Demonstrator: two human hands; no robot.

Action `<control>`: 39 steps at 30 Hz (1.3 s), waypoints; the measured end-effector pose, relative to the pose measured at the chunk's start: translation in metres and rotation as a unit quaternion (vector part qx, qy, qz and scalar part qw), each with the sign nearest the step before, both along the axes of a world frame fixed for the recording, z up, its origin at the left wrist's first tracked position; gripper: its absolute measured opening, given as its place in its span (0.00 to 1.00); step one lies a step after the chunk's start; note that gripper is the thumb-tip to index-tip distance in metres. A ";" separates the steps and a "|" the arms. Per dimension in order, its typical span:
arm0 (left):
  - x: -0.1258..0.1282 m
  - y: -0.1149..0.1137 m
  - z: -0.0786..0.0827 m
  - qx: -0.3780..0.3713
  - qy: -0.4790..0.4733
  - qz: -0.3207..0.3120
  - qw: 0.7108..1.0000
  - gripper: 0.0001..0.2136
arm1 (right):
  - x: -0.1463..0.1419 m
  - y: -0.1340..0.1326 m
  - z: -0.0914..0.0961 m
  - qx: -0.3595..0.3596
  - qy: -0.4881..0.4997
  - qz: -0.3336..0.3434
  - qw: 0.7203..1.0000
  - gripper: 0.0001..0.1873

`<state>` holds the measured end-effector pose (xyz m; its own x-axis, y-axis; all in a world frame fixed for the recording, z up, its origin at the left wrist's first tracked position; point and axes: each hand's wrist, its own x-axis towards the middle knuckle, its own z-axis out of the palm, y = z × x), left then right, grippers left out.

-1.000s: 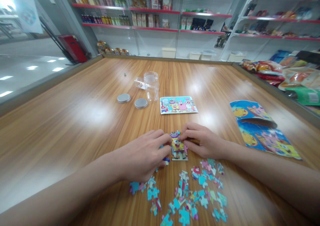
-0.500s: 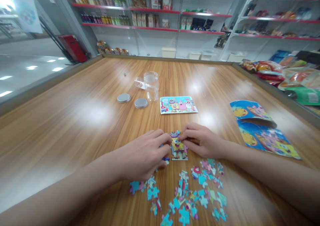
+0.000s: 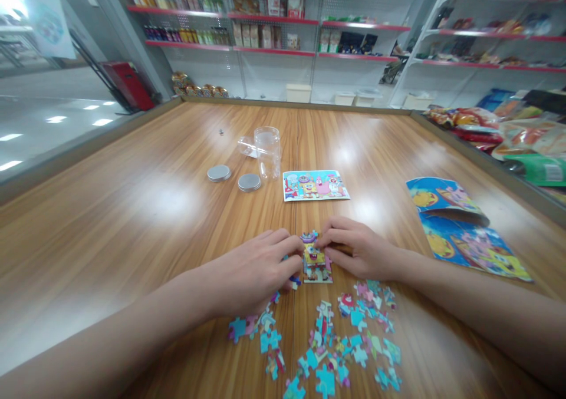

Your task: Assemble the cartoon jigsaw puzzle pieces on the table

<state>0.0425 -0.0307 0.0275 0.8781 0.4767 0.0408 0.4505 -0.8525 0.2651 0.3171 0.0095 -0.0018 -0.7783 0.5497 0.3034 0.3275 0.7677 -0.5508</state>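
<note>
A small joined section of jigsaw puzzle (image 3: 315, 263) with a yellow cartoon figure lies on the table between my hands. My left hand (image 3: 259, 269) has its bent fingers closed against the section's left edge, and a dark blue and white piece (image 3: 295, 282) peeks out below the fingertips. From the other side, my right hand (image 3: 360, 249) pinches the upper right edge with curled fingers. Both hands partly cover the section's sides. Loose puzzle pieces (image 3: 326, 380), mostly light blue, are scattered on the near side. Behind the hands lies a reference picture card (image 3: 316, 185).
Two silver lids (image 3: 250, 182) lie left of the card beside a clear plastic jar (image 3: 267, 151); another clear jar lies on its side behind it. A blue printed sheet (image 3: 473, 240), partly curled, is on the right. Packaged goods (image 3: 539, 139) border the table's right edge.
My left hand's lower fingers have drawn up slightly, showing more of the pieces beneath them. My right hand and the joined section look almost unmoved.
</note>
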 end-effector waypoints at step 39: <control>0.000 -0.002 0.003 0.005 0.009 0.000 1.000 0.03 | -0.001 -0.001 0.001 0.001 -0.005 -0.001 1.000 0.09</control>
